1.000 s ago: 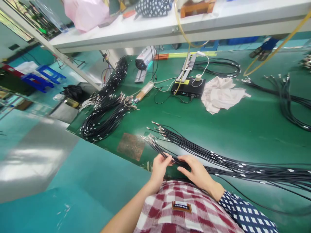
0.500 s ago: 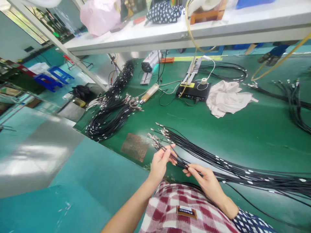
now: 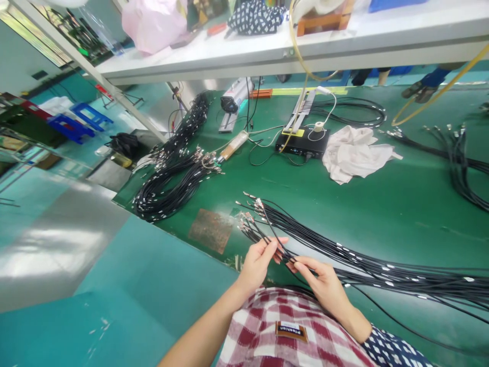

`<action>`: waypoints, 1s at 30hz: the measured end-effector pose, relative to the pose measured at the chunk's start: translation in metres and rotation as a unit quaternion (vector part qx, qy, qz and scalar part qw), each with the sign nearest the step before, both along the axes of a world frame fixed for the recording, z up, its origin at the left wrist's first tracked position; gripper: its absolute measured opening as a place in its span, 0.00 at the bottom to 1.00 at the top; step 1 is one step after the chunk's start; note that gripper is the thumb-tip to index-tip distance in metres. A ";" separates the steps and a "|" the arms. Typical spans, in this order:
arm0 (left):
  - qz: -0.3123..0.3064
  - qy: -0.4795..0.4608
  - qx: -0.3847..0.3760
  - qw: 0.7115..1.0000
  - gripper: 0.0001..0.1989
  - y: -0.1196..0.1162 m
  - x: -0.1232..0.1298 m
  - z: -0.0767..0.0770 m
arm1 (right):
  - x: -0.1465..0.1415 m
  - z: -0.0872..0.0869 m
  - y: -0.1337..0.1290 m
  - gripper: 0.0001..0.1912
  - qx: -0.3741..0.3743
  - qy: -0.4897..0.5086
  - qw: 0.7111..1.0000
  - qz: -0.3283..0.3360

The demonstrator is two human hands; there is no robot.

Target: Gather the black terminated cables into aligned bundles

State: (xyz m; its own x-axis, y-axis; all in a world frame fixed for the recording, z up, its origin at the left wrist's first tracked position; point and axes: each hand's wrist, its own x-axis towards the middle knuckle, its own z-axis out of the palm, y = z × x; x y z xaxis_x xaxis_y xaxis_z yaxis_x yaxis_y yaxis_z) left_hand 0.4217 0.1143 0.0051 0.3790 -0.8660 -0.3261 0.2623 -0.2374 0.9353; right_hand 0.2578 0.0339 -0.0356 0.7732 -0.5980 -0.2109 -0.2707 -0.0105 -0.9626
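Several thin black cables (image 3: pixel 255 233) with metal connector ends run through both my hands near the table's front edge. My left hand (image 3: pixel 262 260) closes around them a little behind their connectors. Further along the same strands, my right hand (image 3: pixel 323 283) pinches them between thumb and fingers. One cable stands apart from the rest, its tip raised toward the back. Just beyond my hands lies a larger bundle of black cables (image 3: pixel 305 224) with white labels, stretching off to the right. My fingers partly hide where the held cables cross.
Coiled black cables (image 3: pixel 164 201) lie at the table's left end. A black box (image 3: pixel 301 141) with wires and a white cloth (image 3: pixel 355 153) sit toward the back. A rusty plate (image 3: pixel 210 230) lies left of my hands; a white shelf (image 3: pixel 248 61) spans above. More cables (image 3: pixel 460 163) lie right.
My left hand has slid right along the cables, closer to my right hand. One cable now lifts away from the others. My right hand has hardly moved.
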 end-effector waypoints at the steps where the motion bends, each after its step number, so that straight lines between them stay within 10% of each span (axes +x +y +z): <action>1: 0.011 -0.013 -0.002 1.000 0.18 0.000 0.000 0.001 | 0.000 0.000 -0.001 0.13 -0.011 0.002 1.000 -0.006; 5: 0.099 0.093 -0.034 0.990 0.17 0.005 -0.004 -0.003 | 0.005 -0.005 -0.015 0.14 -0.081 0.025 0.995 -0.056; 12: 0.194 0.437 -0.054 0.877 0.17 0.040 -0.017 -0.035 | 0.039 -0.050 -0.060 0.16 -0.257 0.226 0.940 0.006; 21: 0.260 0.458 -0.022 0.850 0.17 0.064 -0.018 -0.052 | 0.048 -0.075 -0.008 0.10 -0.449 0.192 0.855 0.174; 30: 0.268 0.413 -0.030 0.870 0.17 0.064 -0.020 -0.053 | 0.040 -0.071 -0.021 0.07 -0.304 0.127 0.942 0.062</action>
